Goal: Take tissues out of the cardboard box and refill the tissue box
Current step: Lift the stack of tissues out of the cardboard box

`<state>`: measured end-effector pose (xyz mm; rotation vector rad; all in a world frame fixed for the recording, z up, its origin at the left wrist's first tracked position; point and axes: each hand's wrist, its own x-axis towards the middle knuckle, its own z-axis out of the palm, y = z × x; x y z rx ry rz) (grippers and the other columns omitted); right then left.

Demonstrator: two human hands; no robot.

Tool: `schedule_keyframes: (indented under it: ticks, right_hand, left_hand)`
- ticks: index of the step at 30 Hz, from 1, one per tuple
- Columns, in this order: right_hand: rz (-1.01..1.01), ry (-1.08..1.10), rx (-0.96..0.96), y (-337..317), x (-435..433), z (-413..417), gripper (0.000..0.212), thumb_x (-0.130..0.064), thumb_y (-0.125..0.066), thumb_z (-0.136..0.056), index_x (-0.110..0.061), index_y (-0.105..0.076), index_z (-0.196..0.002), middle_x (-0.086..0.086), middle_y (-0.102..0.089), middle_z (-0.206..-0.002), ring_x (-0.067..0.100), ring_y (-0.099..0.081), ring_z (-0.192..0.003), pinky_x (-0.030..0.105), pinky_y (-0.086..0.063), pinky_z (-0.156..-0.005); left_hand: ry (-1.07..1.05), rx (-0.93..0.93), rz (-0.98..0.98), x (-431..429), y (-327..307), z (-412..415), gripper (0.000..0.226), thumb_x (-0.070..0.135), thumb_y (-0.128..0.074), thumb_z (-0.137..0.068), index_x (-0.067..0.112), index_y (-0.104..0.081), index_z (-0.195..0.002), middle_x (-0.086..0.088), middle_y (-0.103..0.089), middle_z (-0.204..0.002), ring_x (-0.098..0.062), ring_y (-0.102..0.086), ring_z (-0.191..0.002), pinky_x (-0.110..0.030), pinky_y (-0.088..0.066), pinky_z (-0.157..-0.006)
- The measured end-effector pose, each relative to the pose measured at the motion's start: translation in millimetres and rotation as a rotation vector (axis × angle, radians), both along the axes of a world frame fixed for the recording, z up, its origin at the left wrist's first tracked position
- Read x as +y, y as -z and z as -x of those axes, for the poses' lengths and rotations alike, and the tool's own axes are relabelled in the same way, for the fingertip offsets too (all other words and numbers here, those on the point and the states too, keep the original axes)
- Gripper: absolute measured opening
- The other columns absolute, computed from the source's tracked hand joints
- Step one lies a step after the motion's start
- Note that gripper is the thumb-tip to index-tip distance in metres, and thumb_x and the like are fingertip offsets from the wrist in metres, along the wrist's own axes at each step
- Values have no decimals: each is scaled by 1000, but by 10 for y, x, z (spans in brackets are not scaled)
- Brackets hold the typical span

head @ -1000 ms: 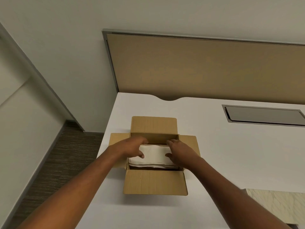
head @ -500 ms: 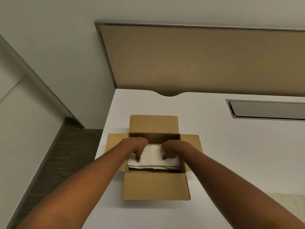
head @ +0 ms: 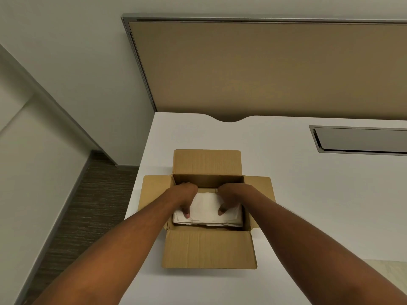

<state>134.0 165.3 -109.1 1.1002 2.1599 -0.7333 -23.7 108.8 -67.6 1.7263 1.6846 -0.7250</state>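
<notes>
One white desk (head: pixel 308 194) carries all items; one tan partition panel (head: pixel 264 67) stands along its far edge, and one grey recessed hatch (head: pixel 361 140) sits in the desktop at far right. One cardboard box (head: pixel 209 249) rests near the desk's left edge with all four flaps folded outward. Inside it lies one stack of white tissues (head: pixel 207 211), filling most of the box floor; the number of sheets cannot be counted.

Two hands are inside the box. The left hand (head: pixel 184 195) is on the stack's left part, the right hand (head: pixel 231 198) on its right part. Both thumbs press on the top sheet, tips pointing toward the near box wall. The remaining fingers of each hand curl down over the stack's far edge, out of sight, so each hand clamps the stack between thumb and fingers. The stack lies inside the box. A pale corner of another object shows at the lower right frame edge; its identity cannot be determined.
</notes>
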Motion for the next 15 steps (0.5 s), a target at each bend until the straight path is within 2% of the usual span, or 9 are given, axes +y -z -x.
schedule_keyframes:
  ticks: [5,11,15]
  right_hand:
    - [4,26,1,-8,4,18,62,-43,-80,-69,-12,-58,-117,-1,-55,-95,19,-53,-86,30,-45,-75]
    - [37,-3,-12,-21,-42,9,67,-43,-77,-72,-12,-52,-125,7,-61,-116,24,-58,-99,33,-48,-81]
    - [-15,-22,72,-67,-107,-31,66,-44,-80,-68,-14,-55,-121,7,-62,-115,23,-60,-96,30,-50,-79]
  left_hand:
    - [-6,51,-28,-25,-9,-46,81,21,-84,-69,5,-40,-136,-12,-48,-137,-26,-50,-123,-32,-45,-102]
    - [-55,110,-23,-72,-26,-117,79,20,-79,-75,2,-35,-138,-13,-45,-141,-25,-49,-126,-32,-42,-106]
    - [-72,143,-23,-111,-53,-165,80,21,-78,-77,3,-32,-140,-13,-44,-143,-27,-46,-130,-34,-39,-109]
